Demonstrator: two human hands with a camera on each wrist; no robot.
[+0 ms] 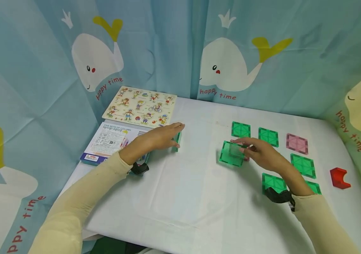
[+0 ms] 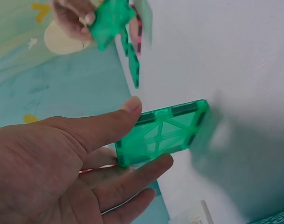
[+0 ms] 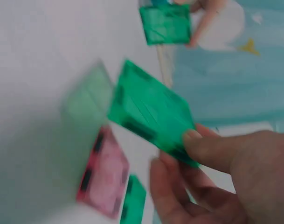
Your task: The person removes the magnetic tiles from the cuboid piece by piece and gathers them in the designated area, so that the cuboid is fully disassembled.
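Observation:
My left hand (image 1: 162, 137) pinches a translucent green square tile (image 2: 160, 133) between thumb and fingers, holding it above the white table; the head view shows only its edge beside the fingers. Farther right, my right hand (image 1: 264, 153) grips another green square tile (image 3: 151, 112) by one corner, thumb on top, tilted over the table. Partly hidden beneath that tile and hand lies a pink tile (image 3: 104, 172). Around the right hand are green tiles (image 1: 241, 129) and a second pink tile (image 1: 297, 143), lying flat and spaced apart.
A red notched block (image 1: 340, 178) lies near the table's right side. At the left, a picture board (image 1: 140, 106) lies behind a boxed set (image 1: 107, 141), which the left forearm partly covers. A whale-print curtain (image 1: 174, 53) encloses the back and sides of the table (image 1: 186, 197).

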